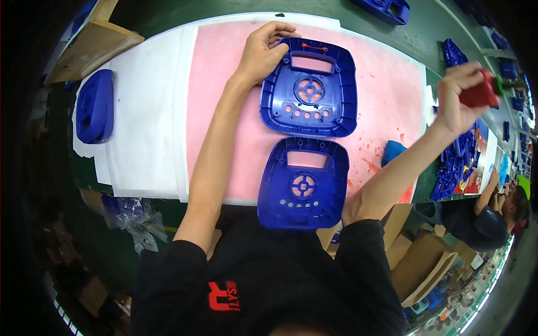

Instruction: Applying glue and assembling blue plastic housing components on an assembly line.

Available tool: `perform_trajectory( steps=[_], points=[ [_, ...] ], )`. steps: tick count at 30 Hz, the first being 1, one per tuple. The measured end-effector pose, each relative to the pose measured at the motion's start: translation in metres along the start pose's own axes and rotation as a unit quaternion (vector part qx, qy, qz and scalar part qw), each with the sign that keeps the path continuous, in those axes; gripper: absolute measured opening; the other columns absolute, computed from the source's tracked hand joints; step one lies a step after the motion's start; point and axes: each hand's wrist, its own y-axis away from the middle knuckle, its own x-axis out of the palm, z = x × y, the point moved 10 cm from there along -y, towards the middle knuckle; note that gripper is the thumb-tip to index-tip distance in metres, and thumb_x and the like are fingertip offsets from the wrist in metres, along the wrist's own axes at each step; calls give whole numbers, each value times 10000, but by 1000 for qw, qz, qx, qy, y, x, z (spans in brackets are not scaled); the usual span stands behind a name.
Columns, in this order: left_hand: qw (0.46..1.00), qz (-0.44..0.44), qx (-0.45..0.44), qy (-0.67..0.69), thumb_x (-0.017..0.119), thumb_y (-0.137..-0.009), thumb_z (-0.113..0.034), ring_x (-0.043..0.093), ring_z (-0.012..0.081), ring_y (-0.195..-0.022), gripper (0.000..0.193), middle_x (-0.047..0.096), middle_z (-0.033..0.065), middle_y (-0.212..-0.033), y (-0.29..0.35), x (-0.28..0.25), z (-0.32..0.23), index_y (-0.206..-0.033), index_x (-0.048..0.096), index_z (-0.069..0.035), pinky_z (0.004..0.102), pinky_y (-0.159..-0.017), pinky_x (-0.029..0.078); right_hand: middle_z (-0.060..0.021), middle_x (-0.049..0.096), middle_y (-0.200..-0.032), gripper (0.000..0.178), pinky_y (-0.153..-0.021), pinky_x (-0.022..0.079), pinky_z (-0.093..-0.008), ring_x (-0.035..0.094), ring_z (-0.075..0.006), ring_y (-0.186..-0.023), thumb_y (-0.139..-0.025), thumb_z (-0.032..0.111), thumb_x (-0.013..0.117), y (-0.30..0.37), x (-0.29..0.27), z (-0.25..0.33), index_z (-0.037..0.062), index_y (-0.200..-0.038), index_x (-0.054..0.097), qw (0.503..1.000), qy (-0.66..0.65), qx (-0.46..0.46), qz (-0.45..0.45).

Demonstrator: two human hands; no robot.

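Two blue plastic housing shells lie with their ribbed insides up, one beyond the other. My left hand [265, 55] is closed on the upper left corner of the far shell [288, 78], thumb over its rim. A red streak [314, 47] with a blob at each end runs above this shell's handle opening. The near shell [274, 190] touches or nearly touches it and overhangs the table's front edge toward my body. Raised off to the right, my right hand [457, 98] grips a red squeeze bottle [480, 92] with a green tip, held well away from both shells.
A pink sheet [224, 151] with red smears covers the table over white paper [148, 123]. Another blue shell [95, 106] stands at the left. A blue cup-like piece [393, 151] and a pile of blue parts [457, 162] lie right. A person [476, 221] works beyond.
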Motion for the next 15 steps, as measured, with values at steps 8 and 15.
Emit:
perform_trajectory(
  steps=[8,15],
  points=[
    [992,-11,-112,58,517,-773,-1,578,188,-930,313,600,142,-968,2,-2,17,-1079,524,70,290,-853,478,-135,584,-1013,500,-827,545,-400,596,-266,-984,-626,95,788,89,102,-25,17,-1056,546,900,383,-171,118],
    [990,-32,-134,14,533,-772,-2,583,170,-892,279,610,115,-935,12,-5,4,-1043,545,63,276,-831,479,-212,453,-1266,836,-1024,382,-495,435,-383,-1208,-674,362,794,196,2,-42,3,-1288,356,652,666,-361,-27]
  ],
)
